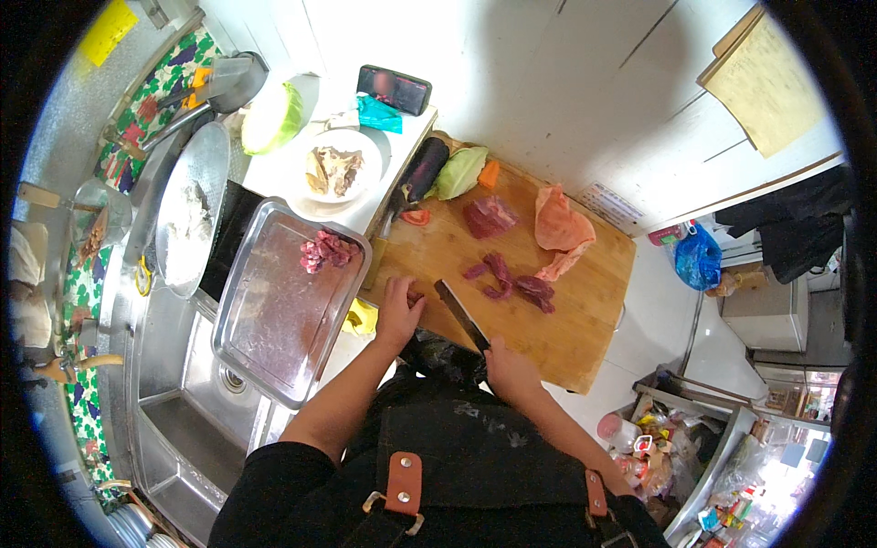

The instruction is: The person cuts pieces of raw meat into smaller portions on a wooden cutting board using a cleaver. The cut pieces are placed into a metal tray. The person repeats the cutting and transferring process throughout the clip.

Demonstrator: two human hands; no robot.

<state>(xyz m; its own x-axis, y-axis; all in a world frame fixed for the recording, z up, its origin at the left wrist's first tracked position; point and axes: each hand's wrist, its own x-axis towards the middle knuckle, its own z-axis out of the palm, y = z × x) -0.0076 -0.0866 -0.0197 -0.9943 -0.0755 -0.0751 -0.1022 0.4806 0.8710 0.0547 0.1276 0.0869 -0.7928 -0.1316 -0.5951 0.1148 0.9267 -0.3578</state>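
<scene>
My right hand (508, 366) grips the handle of a kitchen knife (458, 312), its broad blade pointing up and left over the wooden cutting board (582, 329). At the board's left edge, my left hand (401, 312) has its fingers curled on a small piece of meat, mostly hidden. Strips of red meat (507, 277) lie beyond the knife. Farther back are a larger chunk of red meat (490, 217) and a pale pink sheet of skin or fat (562, 229). Cut meat pieces (329, 251) sit in a metal tray (274, 301) on the left.
An eggplant (426, 168), a cabbage piece (462, 172) and a carrot piece (488, 174) line the board's back left. A white bowl (370, 168) of food and a phone (394, 89) stand on the side surface. A steel sink (199, 411) is left; a filled bin (712, 452) stands right.
</scene>
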